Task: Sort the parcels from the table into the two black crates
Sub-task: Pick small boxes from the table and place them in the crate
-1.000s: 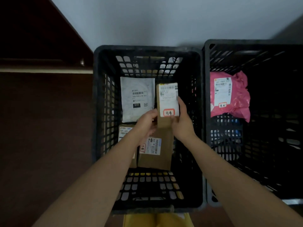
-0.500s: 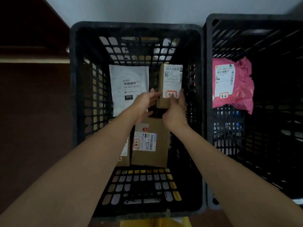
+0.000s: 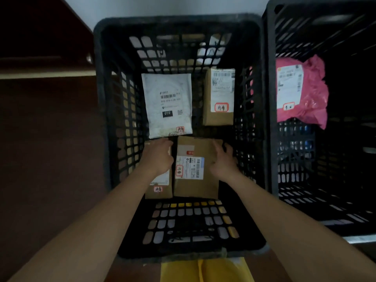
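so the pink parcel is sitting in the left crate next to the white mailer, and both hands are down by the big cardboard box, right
Not quite. The head view shows the pink parcel in the right crate, alone there. The white mailer lies in the left crate, where the left hand and right hand flank the big cardboard box.

The small cardboard box [image 3: 219, 98], gripped by both hands a second ago, now lies free on the left crate [image 3: 105, 98] floor beyond them. The left hand [image 3: 157, 157] and right hand [image 3: 222, 161] now flank the larger brown box [image 3: 196, 165], fingers loosely curled.
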Available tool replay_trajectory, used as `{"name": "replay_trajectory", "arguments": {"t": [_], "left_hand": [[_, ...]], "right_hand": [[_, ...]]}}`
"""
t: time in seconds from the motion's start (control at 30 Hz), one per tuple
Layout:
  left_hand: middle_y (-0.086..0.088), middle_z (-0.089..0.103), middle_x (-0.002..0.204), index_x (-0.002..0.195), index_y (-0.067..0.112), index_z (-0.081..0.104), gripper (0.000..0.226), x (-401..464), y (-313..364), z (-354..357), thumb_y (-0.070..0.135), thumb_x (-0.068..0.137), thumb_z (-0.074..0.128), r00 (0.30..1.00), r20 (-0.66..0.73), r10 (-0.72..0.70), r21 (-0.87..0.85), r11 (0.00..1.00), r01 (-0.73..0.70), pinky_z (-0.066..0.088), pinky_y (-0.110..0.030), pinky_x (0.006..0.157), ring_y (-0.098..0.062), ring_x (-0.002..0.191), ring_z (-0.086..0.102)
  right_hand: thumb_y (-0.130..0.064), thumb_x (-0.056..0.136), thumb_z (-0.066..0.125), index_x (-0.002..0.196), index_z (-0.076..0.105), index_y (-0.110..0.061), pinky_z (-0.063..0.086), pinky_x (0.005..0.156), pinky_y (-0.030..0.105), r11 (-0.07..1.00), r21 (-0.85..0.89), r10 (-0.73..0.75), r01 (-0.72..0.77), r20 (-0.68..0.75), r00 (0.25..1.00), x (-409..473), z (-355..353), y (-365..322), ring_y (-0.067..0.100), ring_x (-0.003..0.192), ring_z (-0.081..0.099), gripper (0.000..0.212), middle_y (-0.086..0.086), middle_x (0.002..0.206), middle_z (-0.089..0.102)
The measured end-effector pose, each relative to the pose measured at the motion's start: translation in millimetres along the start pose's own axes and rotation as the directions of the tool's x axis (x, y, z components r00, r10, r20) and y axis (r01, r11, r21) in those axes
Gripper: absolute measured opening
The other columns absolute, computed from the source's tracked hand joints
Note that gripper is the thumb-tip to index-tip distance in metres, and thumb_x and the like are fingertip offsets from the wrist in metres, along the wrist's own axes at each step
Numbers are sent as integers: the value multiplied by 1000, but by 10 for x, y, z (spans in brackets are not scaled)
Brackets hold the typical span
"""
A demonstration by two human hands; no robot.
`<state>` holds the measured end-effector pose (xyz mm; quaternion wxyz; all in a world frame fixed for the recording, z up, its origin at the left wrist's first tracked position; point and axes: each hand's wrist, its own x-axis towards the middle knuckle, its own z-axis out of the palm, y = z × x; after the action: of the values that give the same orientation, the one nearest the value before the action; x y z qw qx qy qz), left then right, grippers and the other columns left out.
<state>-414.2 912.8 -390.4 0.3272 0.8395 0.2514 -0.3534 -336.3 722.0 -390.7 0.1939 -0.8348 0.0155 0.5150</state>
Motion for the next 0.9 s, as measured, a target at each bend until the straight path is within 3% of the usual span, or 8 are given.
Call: {"name": "replay_trajectory", "arguments": {"t": [0.1, 0.27, 0.4, 0.63, 0.7, 0.8, 0.87, 0.9], "left_hand": [[-11, 45, 143, 142, 12, 48, 53, 24, -5, 65, 12, 88, 51, 1000, -4, 23, 121, 992, -22, 27, -42, 112, -28, 133, 39], [-10, 57, 111, 115, 14, 65, 29, 54, -98, 193, 10, 91, 49, 998, 6, -63, -149, 987, 63, 47, -33, 88, -27, 108, 55], [-12, 48, 125, 138, 10, 51, 47, -49, -114, 268, 1, 92, 45, 998, 2, -59, -183, 981, 59, 37, -25, 93, -24, 118, 46], [-14, 46, 129, 134, 5, 52, 43, -67, -26, 285, 0, 91, 46, 995, -14, -98, -203, 975, 93, 33, -26, 95, -26, 122, 42], [-13, 47, 129, 131, 4, 53, 43, -78, 44, 259, -1, 89, 46, 996, -35, -80, -228, 971, 69, 35, -26, 95, -25, 122, 43], [-11, 44, 141, 141, 7, 47, 53, -102, 235, 171, -2, 89, 47, 998, -52, -33, -300, 954, 16, 37, -29, 104, -26, 131, 42], [-10, 38, 150, 146, 8, 40, 58, -101, 391, 120, -4, 90, 48, 999, -45, 28, -284, 958, -39, 34, -32, 111, -26, 136, 38], [-10, 38, 151, 146, 8, 40, 59, -88, 461, 106, -5, 89, 48, 997, -36, 62, -256, 964, -69, 33, -34, 113, -26, 137, 38]], "right_hand": [[-17, 93, 63, 156, 5, -40, 29, 118, 39, 994, 112, 12, -15, 28, 1000, 170, 70, 28, 31, 147, 19, 88, 6, 164, 1], [4, 91, 52, 154, 27, -25, 27, 115, 27, 985, 47, -165, 165, 10, 986, 225, 128, -41, 24, 142, 31, 74, 6, 157, 23], [5, 90, 50, 151, 34, -20, 30, 113, 29, 986, -22, -167, 167, 14, 986, 260, 87, -44, 28, 138, 36, 68, 12, 154, 30], [-1, 92, 48, 154, 28, -23, 31, 116, 35, 995, 34, -93, 91, 68, 993, 193, 48, -4, 28, 142, 31, 69, 8, 158, 25], [-2, 92, 51, 153, 30, -21, 41, 109, 39, 991, 54, -119, 123, -81, 990, 106, 35, -10, 28, 133, 42, 67, 8, 151, 34], [0, 91, 53, 129, 54, -8, 53, 86, 41, 931, -97, -347, 351, -532, 772, -123, -46, -125, 26, 109, 53, 39, 14, 125, 49], [1, 88, 58, 118, 57, -5, 53, 83, 42, 872, -253, -475, 419, -645, 599, -190, -160, -243, 31, 110, 48, 31, 18, 122, 48], [0, 87, 59, 124, 56, -6, 52, 85, 41, 860, -287, -498, 422, -651, 573, -172, -223, -301, 34, 114, 44, 37, 20, 127, 45]]}}
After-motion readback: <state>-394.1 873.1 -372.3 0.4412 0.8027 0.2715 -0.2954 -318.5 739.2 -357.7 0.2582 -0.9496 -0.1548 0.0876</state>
